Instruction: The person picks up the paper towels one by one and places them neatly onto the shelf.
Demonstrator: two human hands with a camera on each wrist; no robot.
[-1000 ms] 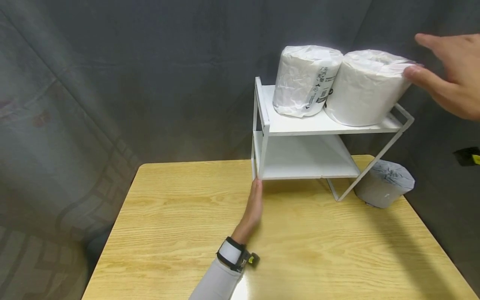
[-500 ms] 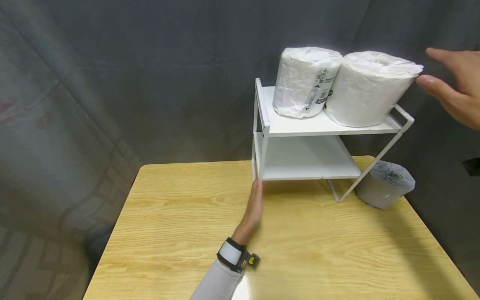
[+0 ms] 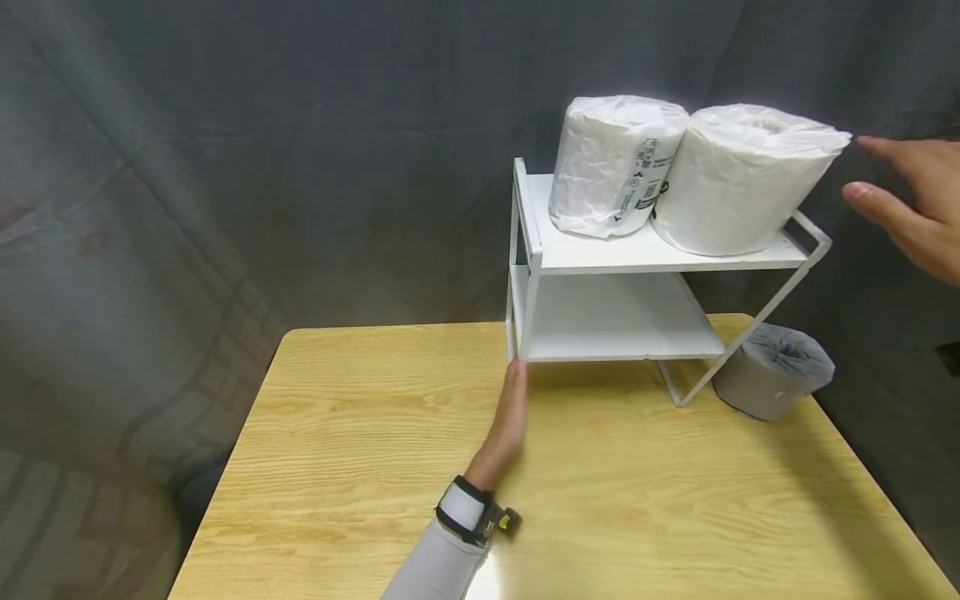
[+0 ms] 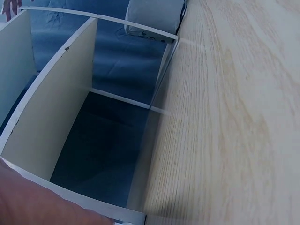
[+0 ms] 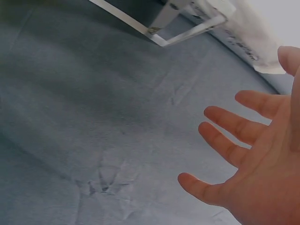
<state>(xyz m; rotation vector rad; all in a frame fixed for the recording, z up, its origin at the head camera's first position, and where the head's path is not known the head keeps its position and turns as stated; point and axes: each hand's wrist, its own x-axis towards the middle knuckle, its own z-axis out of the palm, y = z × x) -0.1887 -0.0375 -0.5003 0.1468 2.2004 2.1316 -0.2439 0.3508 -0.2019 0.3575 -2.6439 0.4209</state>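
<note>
2 hands are in my view, and only 1 has moved. On the left, my left hand (image 3: 510, 412) lies flat on the wooden table (image 3: 360, 467), fingers straight, their tips touching the front left foot of the white rack (image 3: 525, 258); it sits exactly where it was 1 second ago, steadying the frame. On the rack's top shelf stand 2 wrapped paper rolls: the labelled roll (image 3: 615, 162) on the left, the plain roll (image 3: 738, 179) touching it on the right. That plain roll is upright and sits free on the shelf. A second ago my right hand (image 3: 911, 204) had its fingertips against that roll; now it has pulled back to the right, fingers spread and relaxed, holding nothing. I judge the placement finished. A third roll (image 3: 776, 379) waits on the table's far right corner, behind the rack's leg.
</note>
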